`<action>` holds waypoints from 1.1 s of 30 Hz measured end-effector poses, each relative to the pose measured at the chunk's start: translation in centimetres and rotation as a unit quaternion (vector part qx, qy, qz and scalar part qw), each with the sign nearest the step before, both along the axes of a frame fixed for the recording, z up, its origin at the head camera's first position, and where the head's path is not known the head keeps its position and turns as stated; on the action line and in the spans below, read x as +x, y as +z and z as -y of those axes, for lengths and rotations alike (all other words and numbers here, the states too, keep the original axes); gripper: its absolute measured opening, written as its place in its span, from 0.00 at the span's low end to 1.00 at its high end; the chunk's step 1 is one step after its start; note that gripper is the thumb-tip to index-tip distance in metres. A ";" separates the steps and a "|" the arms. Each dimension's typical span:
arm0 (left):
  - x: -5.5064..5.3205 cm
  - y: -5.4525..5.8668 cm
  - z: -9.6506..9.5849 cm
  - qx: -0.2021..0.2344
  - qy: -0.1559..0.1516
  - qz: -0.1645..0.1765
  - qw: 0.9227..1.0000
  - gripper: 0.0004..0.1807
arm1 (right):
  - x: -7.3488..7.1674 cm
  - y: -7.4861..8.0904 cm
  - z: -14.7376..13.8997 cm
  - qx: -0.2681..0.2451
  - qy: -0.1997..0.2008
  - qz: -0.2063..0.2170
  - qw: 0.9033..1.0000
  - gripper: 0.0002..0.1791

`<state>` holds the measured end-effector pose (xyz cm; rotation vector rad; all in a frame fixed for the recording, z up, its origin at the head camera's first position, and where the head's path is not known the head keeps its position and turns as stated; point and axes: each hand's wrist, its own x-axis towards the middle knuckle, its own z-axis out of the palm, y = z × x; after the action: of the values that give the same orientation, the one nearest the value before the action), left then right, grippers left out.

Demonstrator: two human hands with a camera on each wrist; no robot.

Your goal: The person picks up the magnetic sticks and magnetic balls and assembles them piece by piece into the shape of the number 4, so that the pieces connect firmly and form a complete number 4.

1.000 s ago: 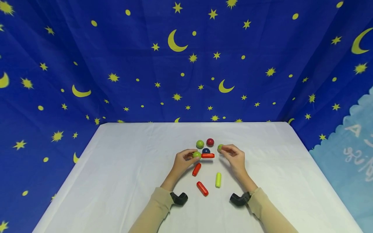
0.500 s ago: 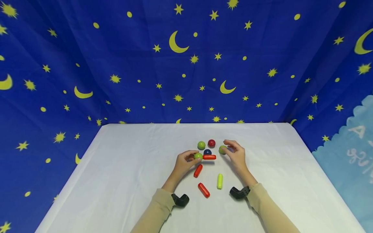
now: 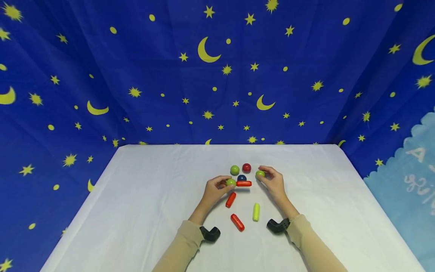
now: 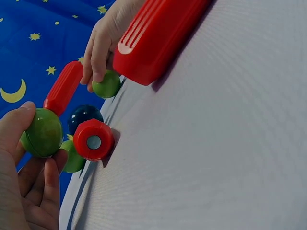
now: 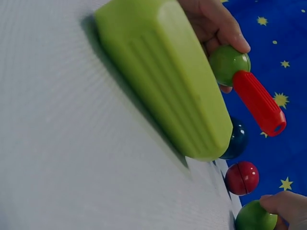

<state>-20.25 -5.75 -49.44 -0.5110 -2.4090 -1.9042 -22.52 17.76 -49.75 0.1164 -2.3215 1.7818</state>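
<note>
My left hand (image 3: pixel 212 190) pinches a green ball (image 3: pixel 230 183) between thumb and fingers. A red ribbed rod (image 3: pixel 244 184) sticks out from that ball, clear of the table in the left wrist view. To the right, my right hand (image 3: pixel 275 185) pinches another green ball (image 3: pixel 260 173) with thumb and fingertips. Between the hands are a dark blue ball (image 3: pixel 241 178), partly covered by the held rod in the head view, a red ball (image 3: pixel 246 168) and a third green ball (image 3: pixel 235 169).
Two red rods (image 3: pixel 230 200) (image 3: pixel 237 222) and a yellow-green rod (image 3: pixel 256 212) lie on the white tablecloth (image 3: pixel 153 196) between the forearms. One red rod shows a grey disc (image 4: pixel 94 142) in its end. A blue star-patterned curtain (image 3: pixel 163 75) stands behind.
My right fingers lifted and spread around the right green ball, then closed on it again. My left hand keeps holding its ball and rod. The head view has shifted slightly.
</note>
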 end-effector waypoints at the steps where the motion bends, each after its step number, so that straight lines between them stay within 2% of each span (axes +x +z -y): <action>1: 0.0 0.0 0.0 -0.003 0.000 -0.002 1.000 0.21 | 0.1 0.0 0.0 -0.001 0.000 0.005 1.000 0.21; 6: 0.2 0.0 0.0 -0.010 -0.003 -0.003 1.000 0.21 | 0.3 0.0 -0.2 0.014 0.004 0.019 1.000 0.21; 11: 0.2 0.0 -0.1 0.007 0.001 0.010 1.000 0.21 | 0.5 0.1 -0.2 0.054 -0.005 0.035 0.998 0.22; 16: 0.2 0.0 -0.1 -0.003 -0.002 0.017 1.000 0.21 | -0.7 -2.4 -0.9 0.076 -0.012 0.035 0.996 0.24; 18: 0.2 0.0 0.0 -0.003 -0.004 0.014 1.000 0.21 | -1.2 -3.4 -1.1 0.076 -0.013 0.033 0.997 0.25; 25: 0.1 -0.1 0.1 0.013 0.018 0.012 1.000 0.21 | -1.1 -3.3 -1.0 0.069 -0.024 0.042 0.996 0.25; 33: -0.1 0.1 0.0 0.032 0.030 -0.011 0.999 0.20 | -1.0 -2.9 -1.0 0.014 -0.024 0.017 0.999 0.24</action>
<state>-20.35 -5.79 -49.38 -0.4476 -2.3149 -1.9322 -23.49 18.74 -52.64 0.0347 -2.3519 1.7435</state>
